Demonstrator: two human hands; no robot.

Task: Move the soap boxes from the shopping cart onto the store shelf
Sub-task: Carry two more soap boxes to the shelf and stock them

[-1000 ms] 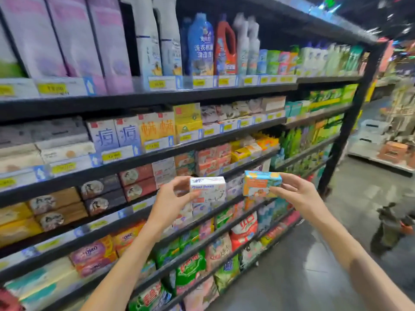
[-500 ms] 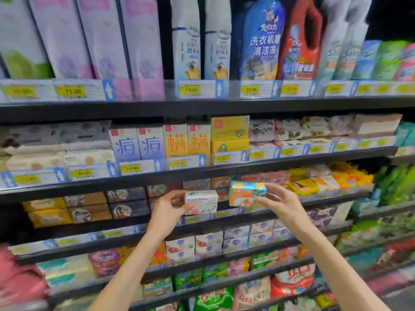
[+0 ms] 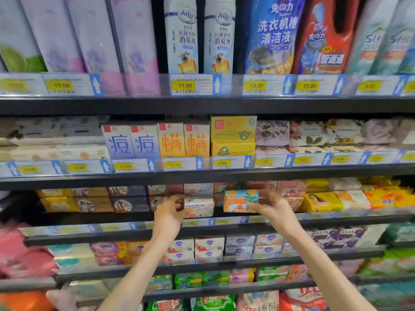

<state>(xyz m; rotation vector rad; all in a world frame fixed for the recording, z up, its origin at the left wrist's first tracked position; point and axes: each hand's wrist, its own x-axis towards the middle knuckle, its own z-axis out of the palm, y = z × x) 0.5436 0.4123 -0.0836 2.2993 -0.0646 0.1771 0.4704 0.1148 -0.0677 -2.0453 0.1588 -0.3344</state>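
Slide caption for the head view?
Left hand sets white soap box, right hand orange one, on shelf.

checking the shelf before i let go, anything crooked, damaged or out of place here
Nothing stands out. The white soap box in the left hand and the orange soap box in the right hand sit level at the third shelf; neighbouring stacks look tidy.

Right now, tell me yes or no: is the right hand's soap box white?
No, the right hand holds an orange and teal soap box; the white soap box is in the left hand.
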